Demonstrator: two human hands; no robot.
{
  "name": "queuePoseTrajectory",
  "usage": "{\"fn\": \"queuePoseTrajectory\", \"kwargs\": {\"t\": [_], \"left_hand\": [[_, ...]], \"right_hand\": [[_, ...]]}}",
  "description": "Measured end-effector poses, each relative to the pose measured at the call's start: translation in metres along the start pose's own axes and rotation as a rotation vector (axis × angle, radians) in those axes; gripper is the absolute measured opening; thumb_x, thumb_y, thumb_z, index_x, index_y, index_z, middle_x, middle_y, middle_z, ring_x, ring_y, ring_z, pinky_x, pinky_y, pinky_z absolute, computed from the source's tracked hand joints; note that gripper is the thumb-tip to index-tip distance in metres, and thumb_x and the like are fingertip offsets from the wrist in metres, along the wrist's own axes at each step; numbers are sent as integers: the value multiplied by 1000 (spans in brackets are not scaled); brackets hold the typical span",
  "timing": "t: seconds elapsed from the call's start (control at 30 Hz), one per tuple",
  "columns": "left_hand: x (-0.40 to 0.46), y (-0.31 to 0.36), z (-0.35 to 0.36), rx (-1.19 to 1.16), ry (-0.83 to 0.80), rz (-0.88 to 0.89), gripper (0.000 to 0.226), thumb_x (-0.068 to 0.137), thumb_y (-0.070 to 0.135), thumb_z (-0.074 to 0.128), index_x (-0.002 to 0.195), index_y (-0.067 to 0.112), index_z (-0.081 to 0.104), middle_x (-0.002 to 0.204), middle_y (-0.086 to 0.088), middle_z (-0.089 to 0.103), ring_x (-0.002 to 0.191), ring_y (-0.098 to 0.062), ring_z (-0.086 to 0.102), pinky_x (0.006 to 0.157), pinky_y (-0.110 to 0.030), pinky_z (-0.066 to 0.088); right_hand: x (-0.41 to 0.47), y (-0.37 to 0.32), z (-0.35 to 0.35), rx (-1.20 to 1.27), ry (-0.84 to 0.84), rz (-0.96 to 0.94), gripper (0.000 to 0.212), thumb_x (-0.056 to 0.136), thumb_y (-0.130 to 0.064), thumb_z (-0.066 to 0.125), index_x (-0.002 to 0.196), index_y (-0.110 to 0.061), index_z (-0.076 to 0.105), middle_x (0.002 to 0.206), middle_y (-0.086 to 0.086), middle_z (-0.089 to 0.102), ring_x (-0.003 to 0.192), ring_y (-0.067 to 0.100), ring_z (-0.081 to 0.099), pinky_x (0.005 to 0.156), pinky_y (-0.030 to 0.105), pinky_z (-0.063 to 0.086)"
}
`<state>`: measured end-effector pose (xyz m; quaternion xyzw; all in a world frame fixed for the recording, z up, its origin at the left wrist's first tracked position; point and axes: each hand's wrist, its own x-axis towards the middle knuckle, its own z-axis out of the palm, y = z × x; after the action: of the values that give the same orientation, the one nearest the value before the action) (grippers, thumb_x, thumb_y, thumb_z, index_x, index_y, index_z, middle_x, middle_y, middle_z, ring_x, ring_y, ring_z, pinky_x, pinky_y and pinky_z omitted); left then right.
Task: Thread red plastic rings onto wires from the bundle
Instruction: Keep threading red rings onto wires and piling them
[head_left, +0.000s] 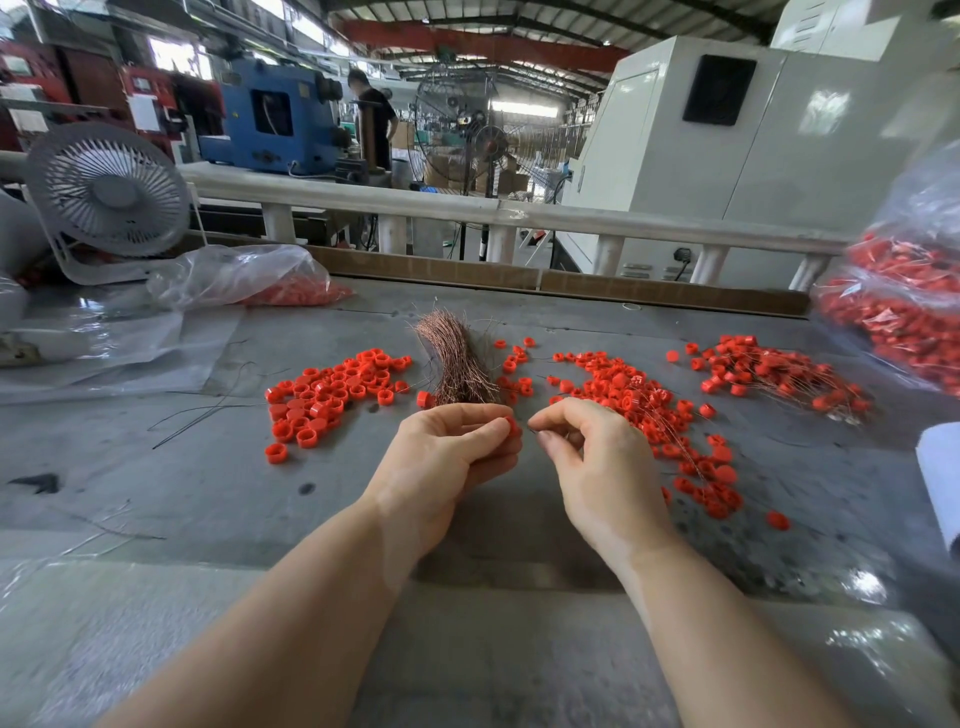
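A grey worktable (156, 499) is filling the lower frame, with a white desk fan (106, 195) standing at upper left. A white railing (467, 208) is crossing the middle. Behind it, a blue machine (275, 122), a tall pedestal fan (480, 132) and a white cabinet (753, 145) are standing under a daylit steel roof (519, 26).
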<state>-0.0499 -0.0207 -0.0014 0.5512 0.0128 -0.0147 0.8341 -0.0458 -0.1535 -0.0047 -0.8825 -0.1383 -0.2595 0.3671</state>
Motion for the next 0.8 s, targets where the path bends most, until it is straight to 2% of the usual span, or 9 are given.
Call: {"fn": "queuePoseTrajectory", "kwargs": {"t": [0.2, 0.37, 0.6, 0.8], "left_hand": [[0, 0, 0, 32, -22, -8, 13, 86, -5, 56, 84, 3, 66, 69, -7, 69, 61, -10, 66, 59, -20, 56], [-1, 1, 0, 46, -33, -8, 13, 86, -5, 56, 84, 4, 66, 68, -6, 70, 61, -10, 66, 59, -20, 56], [0, 0, 0, 48, -38, -7, 13, 86, -4, 56, 83, 4, 66, 67, -5, 70, 61, -9, 67, 59, -19, 56], [0, 0, 1, 37, -29, 7, 14, 87, -5, 54, 86, 4, 65, 68, -5, 69, 59, -9, 66, 58, -20, 56]], "right_hand": [[0, -1, 0, -17, -10, 1, 14, 86, -4, 60, 91, -12, 70, 88, 0, 64, 88, 21, 56, 81, 34, 45], [0, -1, 0, -52, -37, -16, 18, 88, -3, 57, 96, -11, 71, 94, 2, 64, 96, 21, 55, 86, 31, 42], [0, -1, 0, -45, -31, -32, 18, 87, -1, 57, 86, -14, 68, 82, -4, 56, 88, 18, 52, 77, 26, 37], [-1, -1, 0, -27, -32, -41, 17, 87, -2, 57, 85, -15, 67, 82, -5, 55, 87, 17, 51, 74, 24, 36]]}}
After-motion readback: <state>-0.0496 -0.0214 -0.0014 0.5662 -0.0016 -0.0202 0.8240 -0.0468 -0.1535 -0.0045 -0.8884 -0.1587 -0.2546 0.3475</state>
